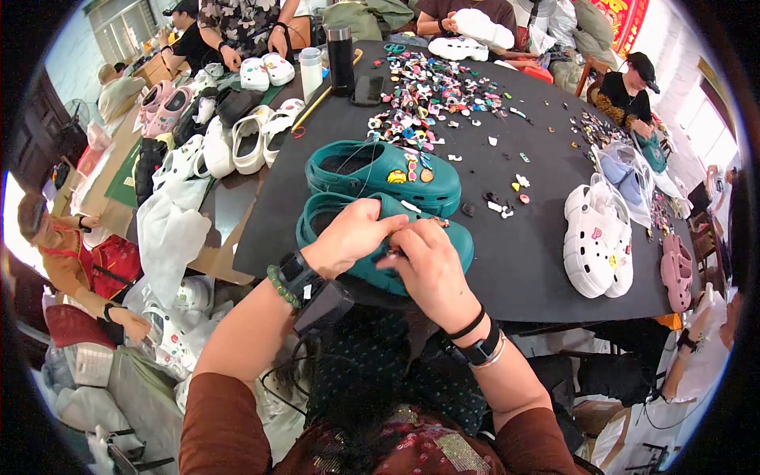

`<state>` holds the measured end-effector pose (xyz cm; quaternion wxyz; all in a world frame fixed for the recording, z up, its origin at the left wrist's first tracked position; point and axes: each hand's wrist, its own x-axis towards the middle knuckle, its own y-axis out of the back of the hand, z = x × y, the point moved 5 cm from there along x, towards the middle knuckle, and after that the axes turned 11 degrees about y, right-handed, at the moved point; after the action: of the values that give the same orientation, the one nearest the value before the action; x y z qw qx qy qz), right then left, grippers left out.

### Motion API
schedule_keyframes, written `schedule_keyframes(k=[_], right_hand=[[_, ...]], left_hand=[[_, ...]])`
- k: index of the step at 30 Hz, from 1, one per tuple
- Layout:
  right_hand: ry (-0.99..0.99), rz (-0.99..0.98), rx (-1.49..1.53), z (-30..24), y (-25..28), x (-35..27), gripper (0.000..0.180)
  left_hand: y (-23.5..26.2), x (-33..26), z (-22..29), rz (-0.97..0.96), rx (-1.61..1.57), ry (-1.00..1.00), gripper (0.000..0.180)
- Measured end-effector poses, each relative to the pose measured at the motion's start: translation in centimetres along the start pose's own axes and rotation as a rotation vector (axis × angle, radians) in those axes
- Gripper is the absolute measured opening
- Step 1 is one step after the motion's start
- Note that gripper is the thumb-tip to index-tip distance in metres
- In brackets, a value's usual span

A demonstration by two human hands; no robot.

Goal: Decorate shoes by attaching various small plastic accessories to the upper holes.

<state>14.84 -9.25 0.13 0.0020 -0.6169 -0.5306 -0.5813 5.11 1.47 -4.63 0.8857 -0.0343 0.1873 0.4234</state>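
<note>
Two dark green clogs lie side by side in front of me at the table's near edge. The far green clog point(439, 190) has several charms point(412, 168) on its toe, among them a yellow one and a round orange-brown one. Over the opening of the near green clog point(457, 247) is my left hand point(354, 236), closed on its upper with the thumb on top and most fingers hidden. My right hand point(431, 273) is at the same clog's toe, fingers pinched together by my left thumb. Whatever small piece they hold is mostly covered.
Beyond the clogs, a heap of colourful shoe charms point(431, 95) spreads over the dark table point(507, 261). White clogs point(590, 241) stand at right, pink ones point(677, 273) farther over. A black bottle point(340, 62) and a phone point(367, 90) sit at the back. Other people work around.
</note>
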Motion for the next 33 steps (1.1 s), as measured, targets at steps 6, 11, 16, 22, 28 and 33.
schedule_keyframes(k=[6, 11, 16, 22, 28, 33], right_hand=[[0.011, 0.083, 0.042, 1.1, -0.3, -0.2, 0.023], [-0.36, 0.193, 0.429, 4.0, 0.9, -0.7, 0.009], [-0.538, 0.321, 0.707, 7.0, 2.0, -1.6, 0.005], [-0.328, 0.332, -0.071, 10.4, 7.8, -2.4, 0.008], [-0.199, 0.09, -0.275, 12.4, 8.7, -2.6, 0.032], [0.074, -0.078, -0.067, 9.5, 6.4, 2.6, 0.042]], left_hand=[[0.4, 1.4, -1.7, 0.023, -0.034, -0.077, 0.024], [-0.2, -0.1, 0.3, 0.039, 0.196, -0.087, 0.023], [-0.6, -2.5, 2.5, 0.379, 0.502, -0.317, 0.034], [0.3, -5.1, 5.3, 0.864, 0.565, -0.642, 0.027], [1.8, 0.5, 5.4, 0.889, 0.582, -0.648, 0.04], [4.1, 6.4, 5.3, 0.578, 0.583, -0.073, 0.057]])
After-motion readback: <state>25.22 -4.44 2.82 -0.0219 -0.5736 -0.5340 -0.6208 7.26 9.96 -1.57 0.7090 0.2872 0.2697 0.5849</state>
